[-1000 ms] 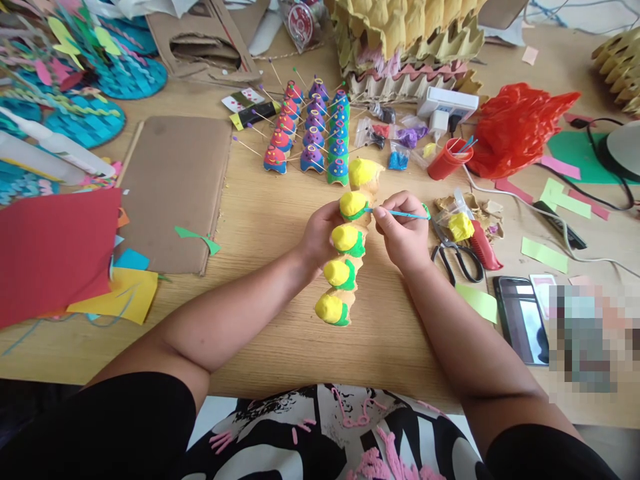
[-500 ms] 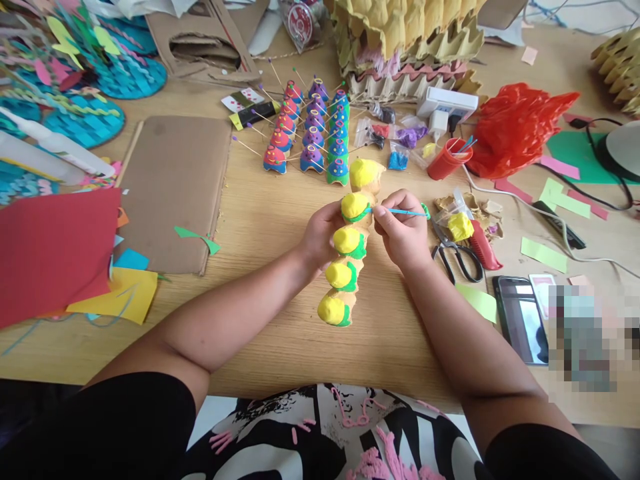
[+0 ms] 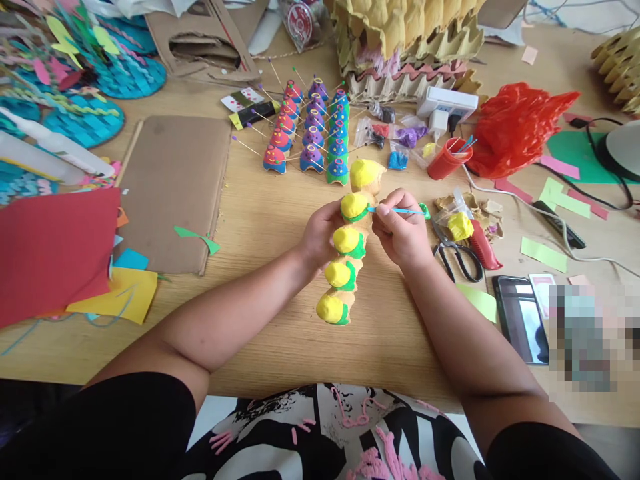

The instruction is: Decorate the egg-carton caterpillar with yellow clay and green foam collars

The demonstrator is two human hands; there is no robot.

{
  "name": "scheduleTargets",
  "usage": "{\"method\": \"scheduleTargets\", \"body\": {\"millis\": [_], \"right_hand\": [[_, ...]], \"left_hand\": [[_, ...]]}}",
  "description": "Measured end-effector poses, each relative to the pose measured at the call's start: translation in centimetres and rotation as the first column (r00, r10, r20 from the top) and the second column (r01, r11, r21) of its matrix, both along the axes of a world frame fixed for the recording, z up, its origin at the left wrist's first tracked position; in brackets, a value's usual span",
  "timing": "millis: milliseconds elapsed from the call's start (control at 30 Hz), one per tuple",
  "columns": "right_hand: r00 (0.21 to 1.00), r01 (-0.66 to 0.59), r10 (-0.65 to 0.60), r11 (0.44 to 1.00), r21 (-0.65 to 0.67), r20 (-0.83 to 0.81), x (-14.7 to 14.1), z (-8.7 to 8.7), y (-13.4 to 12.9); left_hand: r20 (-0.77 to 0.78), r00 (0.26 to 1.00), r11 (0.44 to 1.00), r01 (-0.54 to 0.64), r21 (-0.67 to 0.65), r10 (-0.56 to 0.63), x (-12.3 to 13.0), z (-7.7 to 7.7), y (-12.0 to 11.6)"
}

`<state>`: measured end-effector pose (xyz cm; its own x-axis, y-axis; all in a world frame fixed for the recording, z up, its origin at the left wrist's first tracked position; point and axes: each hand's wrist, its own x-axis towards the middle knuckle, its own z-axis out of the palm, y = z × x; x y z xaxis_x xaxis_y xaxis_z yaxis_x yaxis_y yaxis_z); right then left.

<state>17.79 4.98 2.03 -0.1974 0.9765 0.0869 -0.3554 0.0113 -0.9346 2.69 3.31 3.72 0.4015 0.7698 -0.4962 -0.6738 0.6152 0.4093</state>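
Observation:
My left hand (image 3: 321, 235) is closed around the left side of an egg carton strip (image 3: 361, 230), holding it above the table. Its bumps are capped with yellow clay (image 3: 345, 239), and several carry green clay (image 3: 349, 275) along the lower right. Between the thumb and fingers of my right hand (image 3: 401, 230) is a thin blue stick (image 3: 397, 211). Its left tip touches the green clay on the second bump from the far end, and a green lump (image 3: 425, 211) shows at its other end. The farthest bump has yellow only.
Three decorated carton strips (image 3: 313, 137) with pins stand beyond my hands. To the right are scissors (image 3: 457, 257), a red cup (image 3: 450, 159) with sticks, a phone (image 3: 522, 320) and a red plastic bag (image 3: 520, 130). Cardboard (image 3: 173, 193) lies to the left; egg trays (image 3: 407, 40) are stacked behind.
The blue stick and my right fingers have shifted very slightly at the second bump. The near end of the carton strip has moved a touch left. Everything else looks the same.

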Motion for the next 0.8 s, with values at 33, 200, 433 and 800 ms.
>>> {"method": "scheduleTargets", "body": {"millis": [33, 200, 433, 800], "right_hand": [[1.000, 0.006, -0.006, 1.000, 0.003, 0.003, 0.0, 0.0, 0.0], [0.999, 0.036, -0.036, 0.999, -0.003, 0.009, 0.0, 0.0, -0.1], [1.000, 0.021, -0.021, 1.000, -0.024, 0.001, -0.1, 0.1, 0.0], [0.998, -0.055, 0.054, 0.996, -0.067, -0.013, 0.2, 0.3, 0.0]], "left_hand": [[-0.004, 1.000, 1.000, 0.003, -0.001, -0.003, 0.0, 0.0, 0.0], [0.029, 1.000, 1.000, -0.004, 0.023, 0.004, -0.1, -0.4, 0.2], [0.096, 0.995, 0.996, -0.043, 0.083, 0.035, -0.1, -0.7, 0.2], [0.060, 0.997, 0.998, -0.043, 0.054, 0.040, -0.1, -1.1, 0.4]]}}
